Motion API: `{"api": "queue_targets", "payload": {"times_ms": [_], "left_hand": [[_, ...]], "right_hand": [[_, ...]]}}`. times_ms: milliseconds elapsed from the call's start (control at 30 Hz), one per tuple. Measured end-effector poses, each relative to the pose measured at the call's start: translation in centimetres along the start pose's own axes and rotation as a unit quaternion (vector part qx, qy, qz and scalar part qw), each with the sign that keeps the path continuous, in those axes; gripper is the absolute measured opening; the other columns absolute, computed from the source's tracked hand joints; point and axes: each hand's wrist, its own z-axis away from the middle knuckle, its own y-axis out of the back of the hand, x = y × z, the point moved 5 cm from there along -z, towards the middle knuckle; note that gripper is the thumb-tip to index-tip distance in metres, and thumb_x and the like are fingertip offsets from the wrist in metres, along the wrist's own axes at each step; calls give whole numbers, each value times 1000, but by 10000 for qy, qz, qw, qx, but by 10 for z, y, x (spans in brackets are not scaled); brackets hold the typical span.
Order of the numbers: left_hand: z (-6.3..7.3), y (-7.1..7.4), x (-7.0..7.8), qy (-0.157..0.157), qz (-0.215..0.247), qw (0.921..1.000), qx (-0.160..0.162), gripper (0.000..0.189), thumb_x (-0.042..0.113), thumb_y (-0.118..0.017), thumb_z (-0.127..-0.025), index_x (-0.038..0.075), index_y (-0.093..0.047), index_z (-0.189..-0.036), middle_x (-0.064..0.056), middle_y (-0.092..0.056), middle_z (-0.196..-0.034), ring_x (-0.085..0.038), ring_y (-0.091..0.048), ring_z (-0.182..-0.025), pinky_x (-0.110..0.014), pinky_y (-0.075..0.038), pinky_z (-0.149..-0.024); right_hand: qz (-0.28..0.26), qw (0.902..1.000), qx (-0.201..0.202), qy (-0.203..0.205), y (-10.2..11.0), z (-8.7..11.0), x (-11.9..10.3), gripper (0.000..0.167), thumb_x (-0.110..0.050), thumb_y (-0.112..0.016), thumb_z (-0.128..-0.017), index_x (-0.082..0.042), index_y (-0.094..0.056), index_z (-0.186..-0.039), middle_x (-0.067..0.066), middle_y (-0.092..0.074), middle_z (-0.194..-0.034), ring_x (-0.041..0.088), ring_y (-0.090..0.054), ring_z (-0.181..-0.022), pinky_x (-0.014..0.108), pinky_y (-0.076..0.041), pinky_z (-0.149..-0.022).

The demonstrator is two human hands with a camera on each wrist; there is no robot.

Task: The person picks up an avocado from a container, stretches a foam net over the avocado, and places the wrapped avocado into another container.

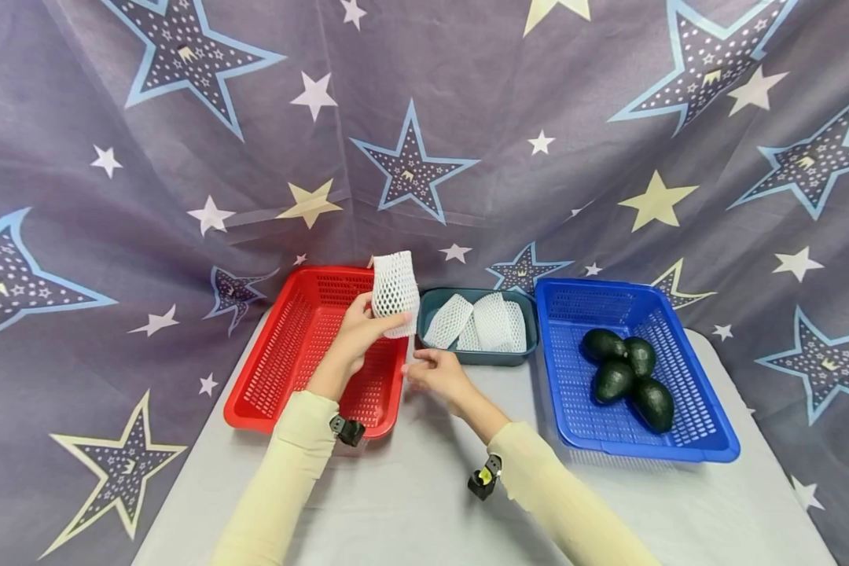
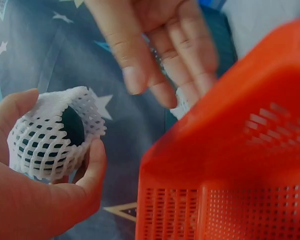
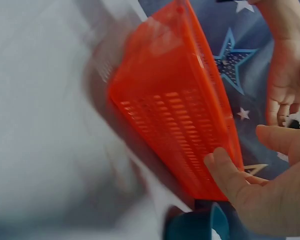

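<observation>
Netting sleeve [image 1: 396,292] stands near-upright, long axis tilted slightly — avocado [image 2: 74,125] inside. My left hand [image 1: 357,332] grips it — fingers of my right hand [image 1: 439,374] relaxed.

And here's the backdrop, a purple-grey cloth [image 1: 368,71], creased and folded, spanning the far side and wrapping round left and right! Stars everywhere: a blue-edged star [image 1: 413,165] at far centre, a plain yellow star [image 1: 656,202] to its right, a cream-edged star [image 1: 122,464] near left. Below, a pale tabletop [image 1: 417,503] carries soft shadows, seemingly plain where the right-wrist view blurs.
</observation>
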Motion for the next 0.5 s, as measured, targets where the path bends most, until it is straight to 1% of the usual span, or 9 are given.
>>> {"api": "queue_targets", "payload": {"times_ms": [67,167,267,367,500], "left_hand": [[-3,6,0,52,-15,9999,94,72,17,-79,-88,7,-40,-147,-16,-59,-134,-14,-61,-103,-24,-53,-87],[-8,15,-1,152,-49,9996,253,73,19,-79,-88,6,-39,-148,-14,-57,-131,-13,-60,-99,-22,-54,-84],[-12,24,-3,263,-94,9988,396,74,21,-79,-88,6,-38,-149,-12,-57,-128,-12,-60,-96,-19,-53,-81],[-17,32,-6,411,-207,9977,493,77,23,-80,-88,7,-38,-150,-10,-56,-127,-12,-59,-96,-20,-53,-82],[-23,38,-12,589,-315,9963,547,77,22,-80,-87,7,-39,-150,-10,-56,-128,-13,-59,-97,-25,-54,-87]], "right_hand": [[-2,9999,-121,-118,-5,-2,6,53,-2,-68,-92,19,-48,-136,33,-69,-111,21,-70,-86,43,-61,-86],[85,9992,-252,-290,-12,-3,14,51,-1,-69,-92,18,-48,-135,31,-71,-105,15,-70,-76,46,-61,-86],[69,9984,-342,-435,-18,-1,19,50,2,-71,-90,16,-49,-133,27,-73,-98,13,-70,-70,45,-62,-83],[-81,9979,-336,-544,-23,1,20,47,7,-71,-88,15,-52,-131,25,-73,-93,13,-69,-65,41,-63,-77],[-153,9982,-259,-523,-27,3,17,43,10,-69,-88,16,-54,-128,22,-72,-86,13,-68,-61,35,-63,-67]]}}
